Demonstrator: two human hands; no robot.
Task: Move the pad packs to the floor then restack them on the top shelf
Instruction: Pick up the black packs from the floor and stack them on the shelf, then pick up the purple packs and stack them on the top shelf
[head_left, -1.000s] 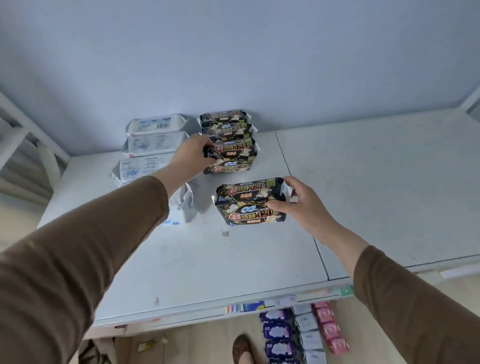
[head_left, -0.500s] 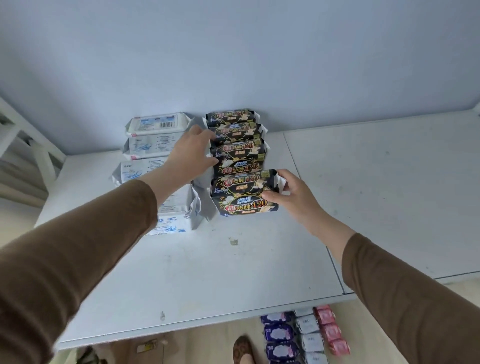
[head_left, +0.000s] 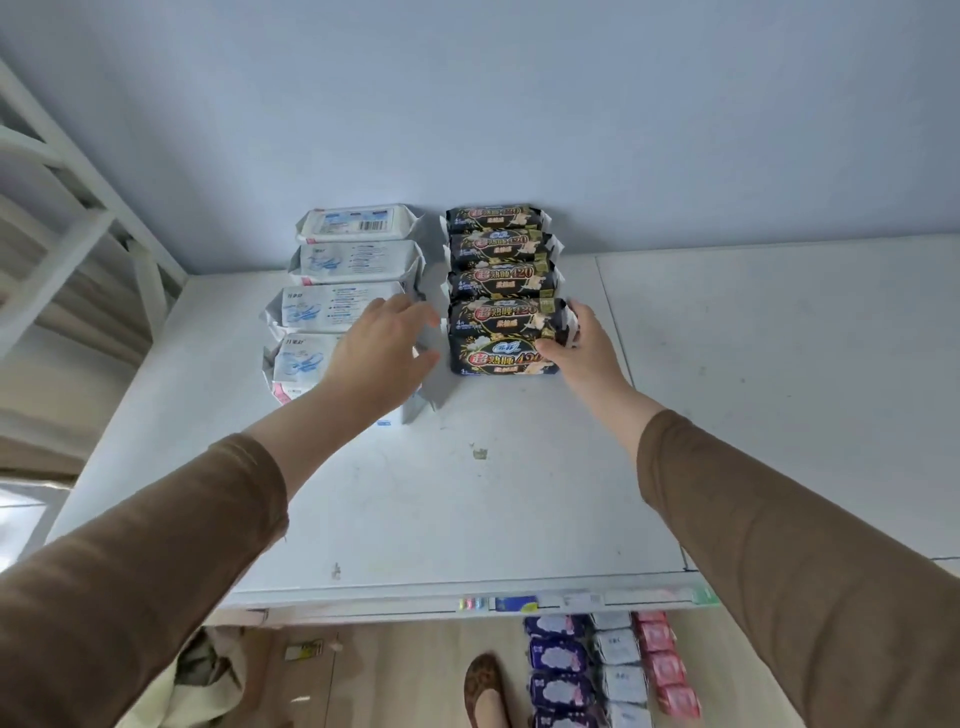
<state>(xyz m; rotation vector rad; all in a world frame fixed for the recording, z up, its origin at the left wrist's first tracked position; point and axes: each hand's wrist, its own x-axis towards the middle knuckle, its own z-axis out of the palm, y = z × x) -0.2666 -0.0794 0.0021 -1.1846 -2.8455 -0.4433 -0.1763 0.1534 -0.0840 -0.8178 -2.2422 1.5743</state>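
Note:
On the white top shelf (head_left: 467, 519) a row of black pad packs (head_left: 501, 244) runs back to the wall. My right hand (head_left: 582, 348) grips the right end of the nearest black pad pack (head_left: 498, 338), which rests on the shelf against the row. To the left lies a row of white pad packs (head_left: 353, 260). My left hand (head_left: 384, 348) hovers over the nearest white packs with fingers spread, just left of the black row and holding nothing.
Several purple, white and pink packs (head_left: 602, 670) lie in rows on the wooden floor below the shelf edge, beside a brown shoe (head_left: 483, 686). A white frame (head_left: 62, 208) stands at the left. The blue wall (head_left: 519, 104) closes the back of the shelf.
My right hand carried the front black pack back and set it against the row. My left hand let go of the black packs and drew back to the left, opening.

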